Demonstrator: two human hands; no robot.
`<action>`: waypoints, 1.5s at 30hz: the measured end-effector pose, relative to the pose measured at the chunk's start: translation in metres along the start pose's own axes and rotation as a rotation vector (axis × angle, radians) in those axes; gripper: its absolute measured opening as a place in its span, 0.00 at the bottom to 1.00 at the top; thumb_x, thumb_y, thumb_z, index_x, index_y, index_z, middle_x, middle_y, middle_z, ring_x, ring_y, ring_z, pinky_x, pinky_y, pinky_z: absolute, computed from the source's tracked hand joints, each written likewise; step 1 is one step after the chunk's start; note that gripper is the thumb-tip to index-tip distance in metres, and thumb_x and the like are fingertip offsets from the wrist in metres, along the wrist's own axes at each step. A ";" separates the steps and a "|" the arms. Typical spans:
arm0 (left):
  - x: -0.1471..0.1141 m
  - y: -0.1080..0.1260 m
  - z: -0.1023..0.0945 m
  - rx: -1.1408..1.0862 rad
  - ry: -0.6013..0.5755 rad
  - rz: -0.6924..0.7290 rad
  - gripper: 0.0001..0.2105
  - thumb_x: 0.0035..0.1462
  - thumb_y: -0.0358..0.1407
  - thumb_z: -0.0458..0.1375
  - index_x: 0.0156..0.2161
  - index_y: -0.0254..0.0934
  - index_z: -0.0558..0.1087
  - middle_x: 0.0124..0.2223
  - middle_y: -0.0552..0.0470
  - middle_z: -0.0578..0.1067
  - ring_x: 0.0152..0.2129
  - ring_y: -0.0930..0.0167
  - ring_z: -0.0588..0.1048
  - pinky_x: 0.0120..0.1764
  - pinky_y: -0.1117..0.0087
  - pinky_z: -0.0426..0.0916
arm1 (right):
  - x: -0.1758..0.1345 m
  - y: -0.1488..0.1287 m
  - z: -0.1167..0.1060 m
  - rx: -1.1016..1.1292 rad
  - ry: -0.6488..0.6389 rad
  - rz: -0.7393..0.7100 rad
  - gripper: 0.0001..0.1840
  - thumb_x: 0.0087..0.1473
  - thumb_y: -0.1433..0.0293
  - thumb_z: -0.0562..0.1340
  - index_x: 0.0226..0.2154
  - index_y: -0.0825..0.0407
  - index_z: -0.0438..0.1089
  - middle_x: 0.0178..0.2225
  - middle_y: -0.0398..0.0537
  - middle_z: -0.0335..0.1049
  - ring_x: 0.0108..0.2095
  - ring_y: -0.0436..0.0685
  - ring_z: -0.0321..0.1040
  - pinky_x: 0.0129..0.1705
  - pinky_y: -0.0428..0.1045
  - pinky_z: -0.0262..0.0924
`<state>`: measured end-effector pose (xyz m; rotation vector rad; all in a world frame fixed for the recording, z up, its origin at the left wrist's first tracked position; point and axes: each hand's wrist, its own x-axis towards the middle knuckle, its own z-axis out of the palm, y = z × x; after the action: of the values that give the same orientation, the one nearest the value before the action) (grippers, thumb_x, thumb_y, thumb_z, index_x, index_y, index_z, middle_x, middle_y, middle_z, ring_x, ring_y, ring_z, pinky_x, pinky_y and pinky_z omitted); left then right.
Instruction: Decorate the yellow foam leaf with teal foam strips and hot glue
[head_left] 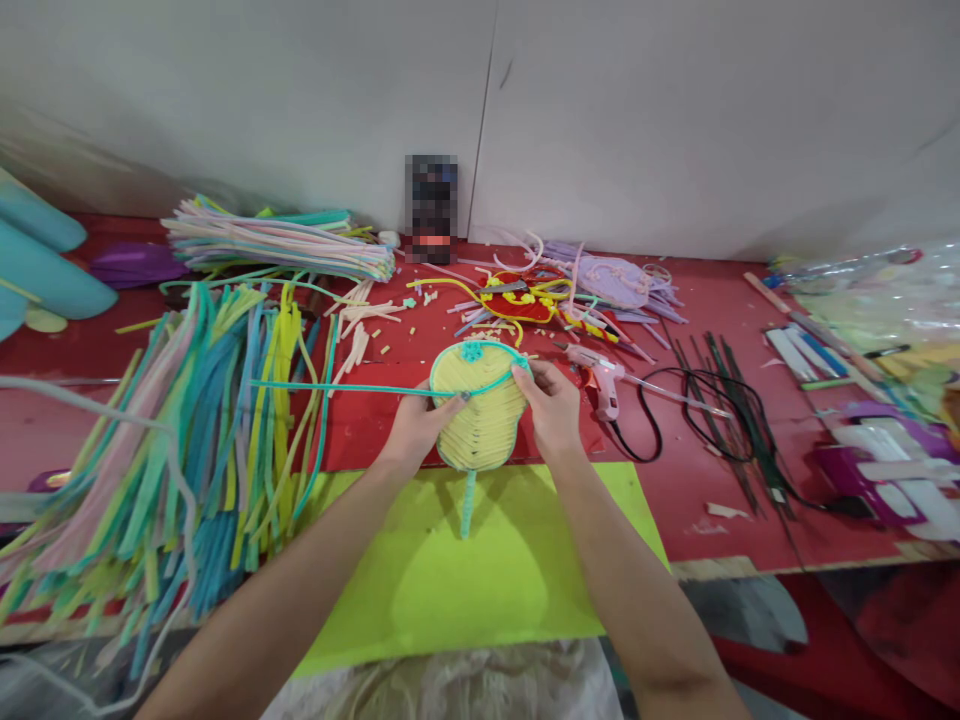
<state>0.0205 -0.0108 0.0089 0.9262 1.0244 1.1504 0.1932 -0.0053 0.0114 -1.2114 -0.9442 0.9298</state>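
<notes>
One yellow fan, held over the far edge of one lime sheet on the red desk. Long axis: running from wall to person, the broad head toward the wall, the single green handle toward the person; whether its tip touches the sheet cannot be told. One teal flower sits at the head's far end. Left hand: gripping the fan's edge, thumb over one teal strand that extends leftward. Right hand: pinching strand and rim at the opposite edge. Just beyond it, one glue gun; leftward, two bundles of stems.
</notes>
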 end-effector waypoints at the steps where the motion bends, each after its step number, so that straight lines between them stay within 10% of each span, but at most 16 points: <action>1: 0.000 0.000 0.000 0.002 -0.004 0.000 0.20 0.43 0.41 0.67 0.42 0.33 0.75 0.44 0.44 0.78 0.41 0.62 0.76 0.47 0.61 0.69 | 0.000 -0.001 0.000 -0.006 -0.001 0.002 0.14 0.44 0.59 0.68 0.33 0.50 0.74 0.33 0.44 0.75 0.33 0.52 0.69 0.38 0.49 0.63; 45: -0.001 -0.003 -0.001 -0.138 0.004 -0.093 0.22 0.42 0.41 0.67 0.44 0.35 0.74 0.44 0.45 0.78 0.42 0.61 0.76 0.49 0.61 0.68 | -0.004 -0.006 0.001 -0.042 -0.142 0.069 0.15 0.43 0.57 0.67 0.30 0.51 0.73 0.27 0.40 0.69 0.29 0.52 0.63 0.32 0.46 0.59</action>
<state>0.0206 -0.0123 0.0061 0.7605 0.9685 1.1302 0.1917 -0.0094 0.0172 -1.2324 -1.0443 1.0658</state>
